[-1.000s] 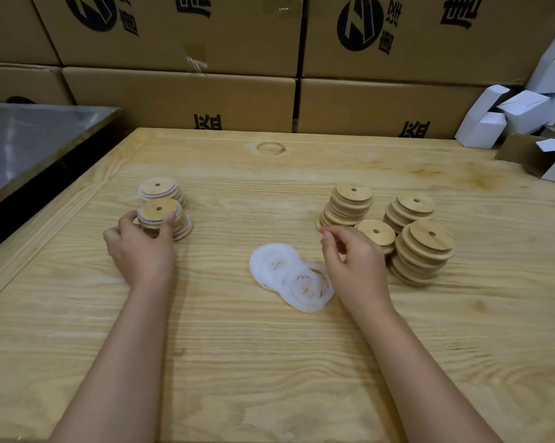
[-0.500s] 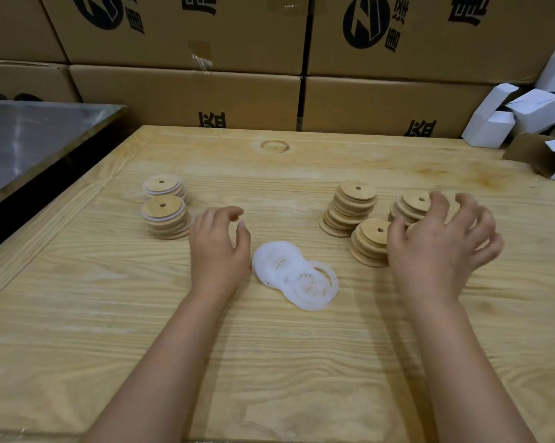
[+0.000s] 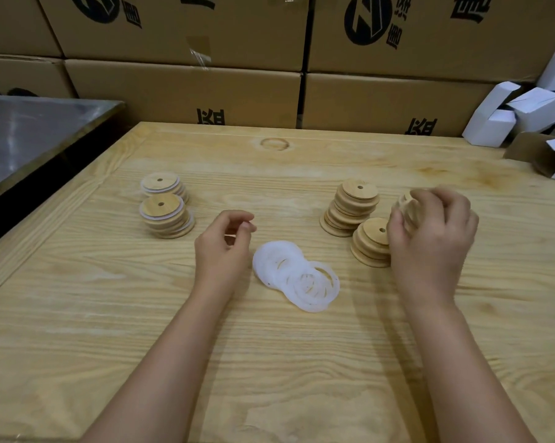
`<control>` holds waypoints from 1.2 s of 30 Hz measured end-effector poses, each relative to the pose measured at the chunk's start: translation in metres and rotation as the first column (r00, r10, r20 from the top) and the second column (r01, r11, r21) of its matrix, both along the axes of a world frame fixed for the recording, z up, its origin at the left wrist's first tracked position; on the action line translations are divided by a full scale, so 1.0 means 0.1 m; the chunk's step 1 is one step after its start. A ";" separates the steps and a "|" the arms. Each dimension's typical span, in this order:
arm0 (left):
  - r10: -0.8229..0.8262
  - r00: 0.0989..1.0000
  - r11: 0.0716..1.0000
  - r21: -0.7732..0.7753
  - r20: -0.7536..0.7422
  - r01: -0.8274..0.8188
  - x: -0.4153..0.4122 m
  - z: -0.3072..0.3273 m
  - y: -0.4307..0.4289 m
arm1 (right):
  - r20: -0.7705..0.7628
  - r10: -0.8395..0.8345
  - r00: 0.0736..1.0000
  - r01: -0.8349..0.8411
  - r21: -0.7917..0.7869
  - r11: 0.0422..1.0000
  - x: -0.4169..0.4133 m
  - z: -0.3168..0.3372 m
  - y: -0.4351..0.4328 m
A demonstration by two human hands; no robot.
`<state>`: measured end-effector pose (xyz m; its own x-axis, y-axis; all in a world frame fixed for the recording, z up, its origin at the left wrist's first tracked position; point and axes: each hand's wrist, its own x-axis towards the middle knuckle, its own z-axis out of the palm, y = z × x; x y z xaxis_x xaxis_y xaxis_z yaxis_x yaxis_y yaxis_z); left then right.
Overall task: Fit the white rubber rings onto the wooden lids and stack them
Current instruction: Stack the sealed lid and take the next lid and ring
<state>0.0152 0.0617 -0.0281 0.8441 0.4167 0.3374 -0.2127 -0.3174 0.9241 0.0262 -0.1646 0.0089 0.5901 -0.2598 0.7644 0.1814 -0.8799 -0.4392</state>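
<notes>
1. White rubber rings [image 3: 295,276] lie overlapping on your pale wooden table [image 3: 269,362], brown cardboard cartons [image 3: 180,87] stacked behind them.
2. Cartons carry black characters and a round logo, cropped.
3. Left of the rings, your left hand [image 3: 221,251] hangs loosely curled, empty.
4. Right of them, your right hand [image 3: 429,244] curls round a blurred round wooden lid [image 3: 405,203] beside bare lid stacks [image 3: 354,206].

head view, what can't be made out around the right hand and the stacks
- Right hand: motion blur in the head view; whether it grips the wooden lid under its fingers is unclear.
- Anything behind that hand: hidden by it.
- White rubber rings: overlapping, count unreadable.
- White boxes: cut by the right edge.
</notes>
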 end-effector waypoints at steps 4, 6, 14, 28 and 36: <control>-0.221 0.974 0.935 -0.274 0.040 0.224 0.01 0.08 -0.06 | 0.166 0.269 0.949 -0.258 -0.085 0.962 -0.09 0.01 0.30; -0.320 0.946 0.877 -0.362 0.048 0.316 0.00 0.10 -0.09 | 0.155 0.394 0.906 -0.368 -0.170 0.914 -0.15 -0.03 0.45; -0.589 0.807 0.704 -0.470 0.030 0.532 0.00 0.09 -0.16 | 0.001 0.622 0.783 -0.587 -0.328 0.740 -0.26 -0.18 0.72; -0.516 0.855 0.758 -0.443 0.040 0.478 0.05 0.05 -0.08 | -0.567 0.364 0.739 -0.506 -0.110 0.856 -0.17 -0.19 0.53; -0.559 0.829 0.768 -0.370 0.013 0.523 0.07 0.03 -0.08 | -0.734 0.236 0.637 -0.486 -0.145 0.862 -0.16 -0.18 0.51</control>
<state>0.0225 0.0538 -0.0252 0.9844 -0.0460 0.1698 -0.1601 0.1653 0.9732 0.0099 -0.1139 -0.0095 0.9596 0.2581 0.1122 0.2803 -0.9129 -0.2968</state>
